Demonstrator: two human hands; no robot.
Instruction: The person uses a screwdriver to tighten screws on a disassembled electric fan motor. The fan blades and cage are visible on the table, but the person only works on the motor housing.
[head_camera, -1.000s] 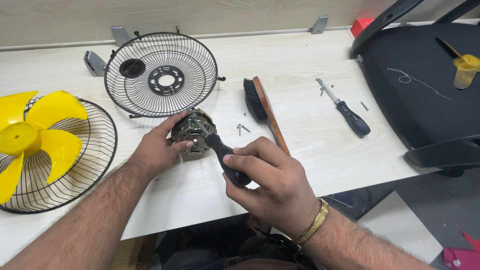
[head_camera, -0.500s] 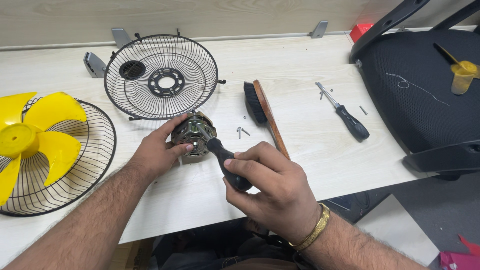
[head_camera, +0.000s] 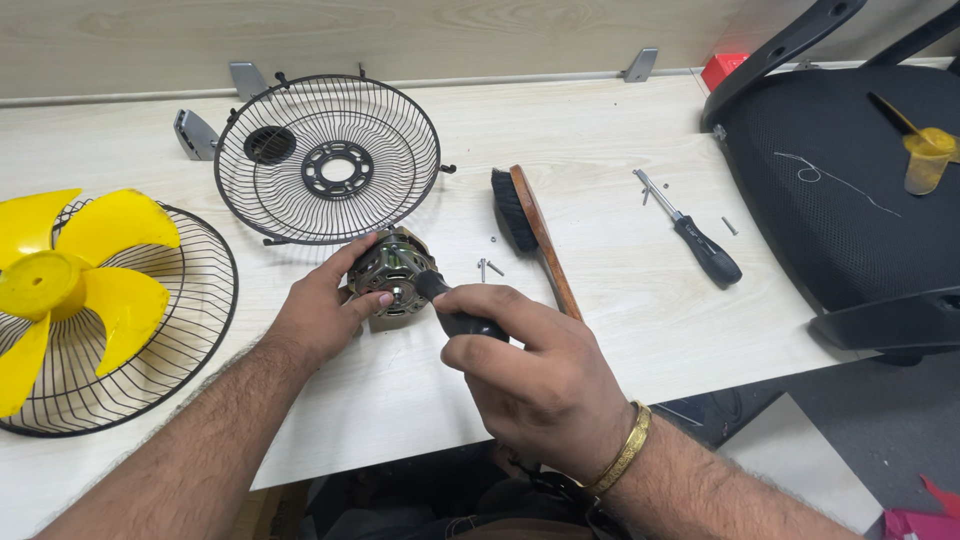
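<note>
Two hands meet at frame centre: the left hand (head_camera: 318, 318) grips a small fan motor (head_camera: 391, 276) resting on the pale table (head_camera: 640, 300), while the right hand (head_camera: 535, 375) is clenched around a black-handled screwdriver (head_camera: 455, 310), its long axis pointing up-left into the motor. Just right lie loose screws (head_camera: 487, 267) and a wooden brush (head_camera: 535, 235)

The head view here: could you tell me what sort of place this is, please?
Probably an office desk used as a repair bench: a pale wooden table, a black mesh chair, and a dismantled fan, its wire guard, yellow blade and motor laid out.
</note>
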